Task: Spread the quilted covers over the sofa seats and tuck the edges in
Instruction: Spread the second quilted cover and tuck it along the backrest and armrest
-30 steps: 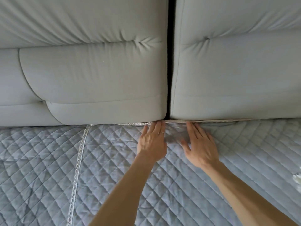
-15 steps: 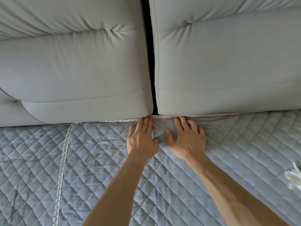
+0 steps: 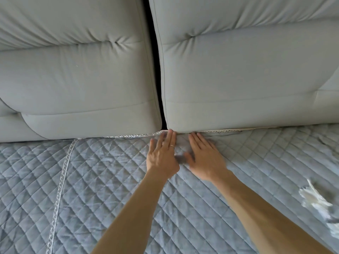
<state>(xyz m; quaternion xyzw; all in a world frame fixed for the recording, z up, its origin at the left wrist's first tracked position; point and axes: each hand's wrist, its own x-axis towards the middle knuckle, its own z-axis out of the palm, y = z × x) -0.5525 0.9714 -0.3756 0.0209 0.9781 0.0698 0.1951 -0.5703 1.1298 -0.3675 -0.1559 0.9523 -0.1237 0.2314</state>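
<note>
Sofa seats are covered across the whole near field by a blue-grey quilted cover (image 3: 110, 189), laid flat. A silvery trim (image 3: 60, 182) is stitched along it at the left, and a blurred white frilled scrap (image 3: 315, 198) is seen lying on it at the right edge. Further in, the left hand (image 3: 162, 154) and right hand (image 3: 205, 158) are laid side by side on the cover, palms down, fingers straight, nothing gripped. A ring (image 3: 171, 146) is worn on the left. The fingertips are pressed to the crease where the cover's edge is met by the left back cushion (image 3: 78, 79) and right back cushion (image 3: 247, 74), which are parted by a dark gap (image 3: 156, 52).
</note>
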